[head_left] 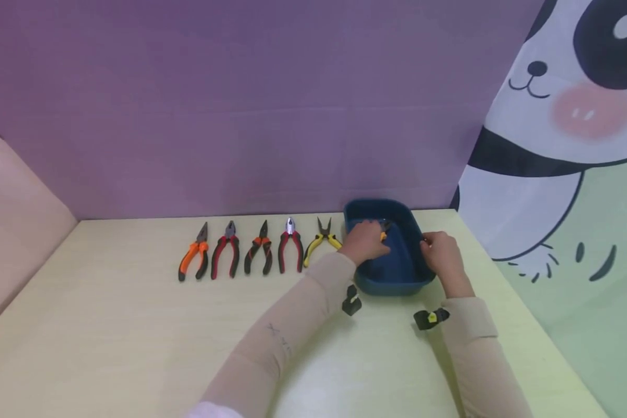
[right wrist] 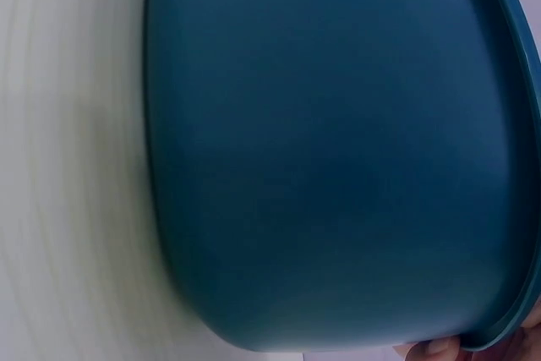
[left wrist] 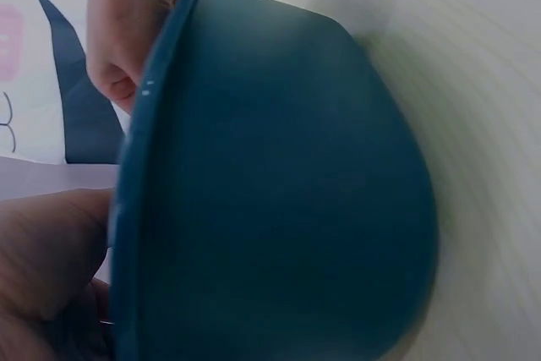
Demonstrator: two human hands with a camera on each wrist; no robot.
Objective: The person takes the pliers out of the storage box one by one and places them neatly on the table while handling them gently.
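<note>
A deep blue plastic bin (head_left: 394, 287) stands on the table at the right of the row of pliers. My left hand (head_left: 367, 241) reaches over its left rim and grips a pair of pliers (head_left: 384, 230) with a dark head and an orange-yellow handle, mostly hidden by the fingers. My right hand (head_left: 442, 253) pinches the right rim of the bin. In the left wrist view the bin's outer wall (left wrist: 279, 166) hides the left fingers. Fingertips (right wrist: 439, 347) of the right hand show at the rim in the right wrist view.
Left of the bin several pliers lie side by side: orange-and-black long-nose pliers (head_left: 193, 255), red-and-black pliers (head_left: 217, 255), black-and-orange pliers (head_left: 267, 255), shiny-headed red pliers (head_left: 282, 249) and yellow-handled pliers (head_left: 310, 251). A purple wall (head_left: 240, 116) rises behind the table.
</note>
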